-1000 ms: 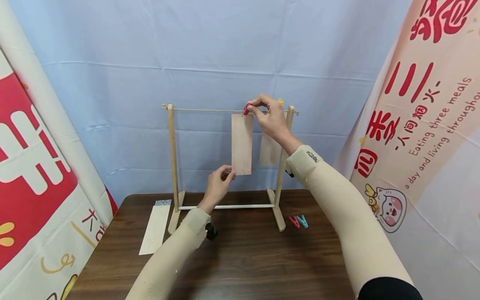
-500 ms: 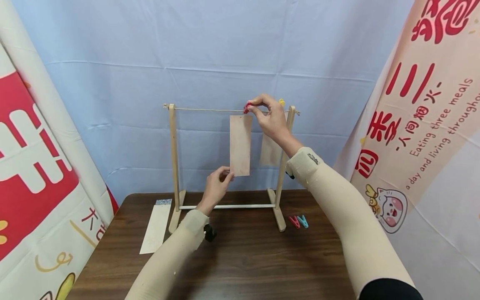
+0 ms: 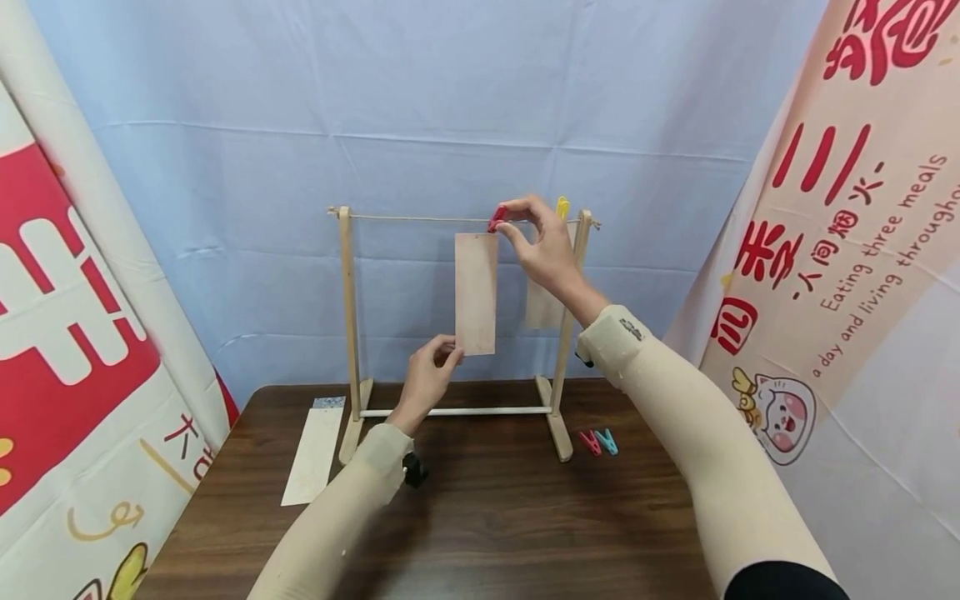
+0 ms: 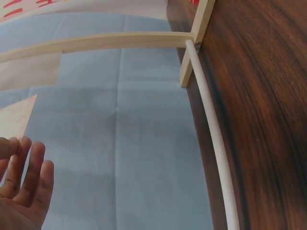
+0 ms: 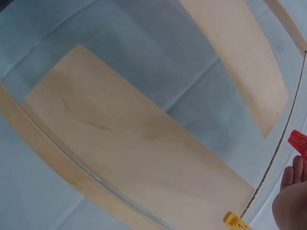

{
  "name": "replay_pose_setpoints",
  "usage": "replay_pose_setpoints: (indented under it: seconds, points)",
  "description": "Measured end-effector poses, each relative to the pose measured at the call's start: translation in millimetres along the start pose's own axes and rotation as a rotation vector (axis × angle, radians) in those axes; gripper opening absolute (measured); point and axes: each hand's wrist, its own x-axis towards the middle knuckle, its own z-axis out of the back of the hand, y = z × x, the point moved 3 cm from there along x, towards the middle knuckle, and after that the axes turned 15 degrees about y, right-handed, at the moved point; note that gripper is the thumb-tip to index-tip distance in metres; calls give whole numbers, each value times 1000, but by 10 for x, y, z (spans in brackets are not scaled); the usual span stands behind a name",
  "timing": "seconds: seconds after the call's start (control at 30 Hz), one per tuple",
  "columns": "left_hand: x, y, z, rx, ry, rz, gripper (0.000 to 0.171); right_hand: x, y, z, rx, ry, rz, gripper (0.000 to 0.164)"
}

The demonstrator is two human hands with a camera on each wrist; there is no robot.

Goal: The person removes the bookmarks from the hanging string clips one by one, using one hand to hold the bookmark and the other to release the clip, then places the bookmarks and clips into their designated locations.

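Note:
My left hand (image 3: 427,379) pinches the lower left corner of a pale rectangular card (image 3: 476,296), held upright. The card's top edge sits slightly below the string (image 3: 420,218) of a wooden stand. At the string, my right hand (image 3: 550,250) pinches a red clothespin (image 3: 497,218) between thumb and fingers. In the right wrist view the red clothespin (image 5: 298,142) and the card (image 5: 240,57) are apart, on opposite sides of the string. A second pale card (image 5: 139,139) hangs from the string by a yellow clothespin (image 5: 236,221), near the right post.
The wooden stand's left post (image 3: 348,308) and white lower bar (image 3: 487,412) rise over the brown table (image 3: 510,517). Another card (image 3: 313,454) with a blue patterned end lies at left. A pink clothespin (image 3: 589,442) and a blue clothespin (image 3: 607,442) lie at right.
The held card has shifted left and slightly down, away from the red clothespin. My right hand has turned a little, and the yellow clothespin shows more behind it.

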Motion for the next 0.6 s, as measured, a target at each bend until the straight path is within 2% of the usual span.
replay_pose_setpoints:
  seconds: [0.2,0.23,0.6]
  points:
    - [-43,20,7,-6,-8,2,19,-86,30,5,26,8,19,27]
    - [-51,25,7,-5,-10,5,19,-106,75,2,28,8,17,27]
    - [-143,119,26,0,-12,55,19,-319,6,-31,41,9,-29,30]
